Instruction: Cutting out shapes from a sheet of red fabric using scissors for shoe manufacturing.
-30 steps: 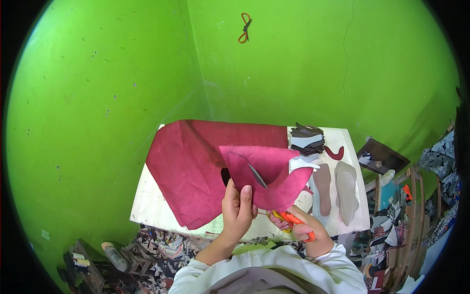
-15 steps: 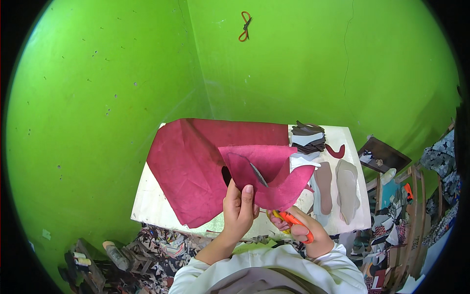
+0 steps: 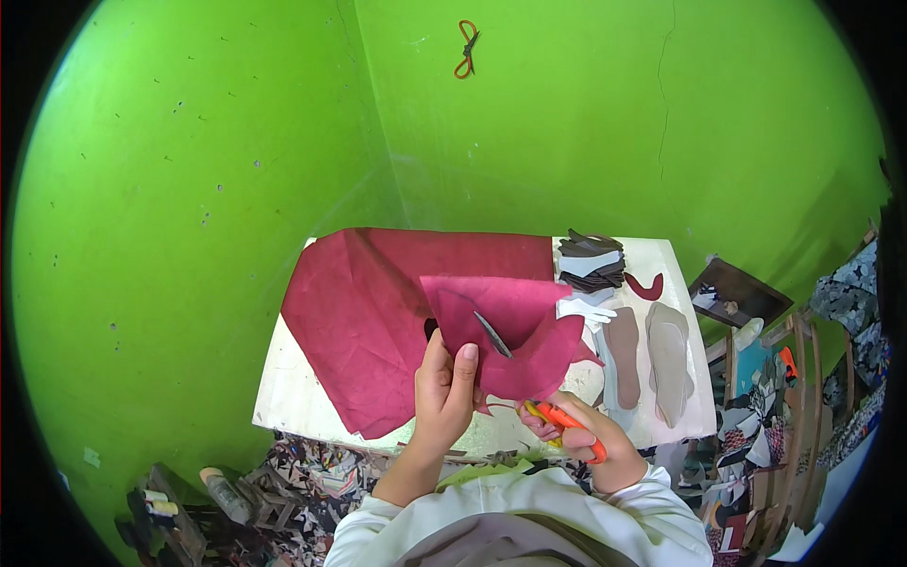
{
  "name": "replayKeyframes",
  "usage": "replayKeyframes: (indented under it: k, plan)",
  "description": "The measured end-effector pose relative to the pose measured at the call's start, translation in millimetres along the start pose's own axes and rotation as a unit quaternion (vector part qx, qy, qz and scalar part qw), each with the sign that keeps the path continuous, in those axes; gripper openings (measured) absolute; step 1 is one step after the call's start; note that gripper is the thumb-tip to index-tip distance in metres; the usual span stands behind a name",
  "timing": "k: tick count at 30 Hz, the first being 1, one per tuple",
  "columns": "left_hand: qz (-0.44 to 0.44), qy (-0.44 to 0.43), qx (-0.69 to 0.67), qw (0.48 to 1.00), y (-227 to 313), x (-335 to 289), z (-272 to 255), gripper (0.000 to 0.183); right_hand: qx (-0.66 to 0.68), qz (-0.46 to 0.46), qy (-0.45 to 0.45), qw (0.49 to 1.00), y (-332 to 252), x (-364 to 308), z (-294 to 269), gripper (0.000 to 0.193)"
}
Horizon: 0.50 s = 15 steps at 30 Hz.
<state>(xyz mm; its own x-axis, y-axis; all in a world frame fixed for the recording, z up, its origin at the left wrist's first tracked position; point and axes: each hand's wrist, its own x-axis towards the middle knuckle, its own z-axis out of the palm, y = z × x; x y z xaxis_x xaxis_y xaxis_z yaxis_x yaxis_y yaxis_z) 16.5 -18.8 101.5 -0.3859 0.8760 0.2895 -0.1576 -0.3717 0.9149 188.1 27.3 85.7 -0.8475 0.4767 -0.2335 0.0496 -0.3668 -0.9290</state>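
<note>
My left hand (image 3: 444, 386) pinches a raised piece of dark pink leather-like sheet (image 3: 524, 369), thumb on the near side. Scissors (image 3: 576, 425) with orange and yellow handles are in my right hand (image 3: 605, 442), below the piece. A dark blade (image 3: 493, 335) shows against the sheet's face, while the middle of the scissors is hidden behind the material. The piece's right side curls toward me. A small dark object (image 3: 431, 327), mostly hidden, shows behind my left fingers. Beneath lies a larger dark red sheet (image 3: 350, 312) across the white table.
On the table's right are a stack of dark and grey cut pieces (image 3: 591, 260), a curved maroon piece (image 3: 646, 286), a brown sole shape (image 3: 621, 354) and grey sole shapes (image 3: 668, 364). Another pair of scissors (image 3: 467, 49) hangs on the green wall. Scraps (image 3: 316, 472) cover the floor.
My left hand has shifted slightly left and down with the sheet. The sheet's right flap has curled inward, and a thin strip now shows below it near the scissors.
</note>
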Motion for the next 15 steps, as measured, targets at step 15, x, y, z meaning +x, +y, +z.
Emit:
replayKeyframes:
  k: [15]
  plan:
    - [0.04,0.003,0.011,0.999,-3,-9,14,0.031,0.067,-0.063,-0.047,0.995,23,1,-6,0.056]
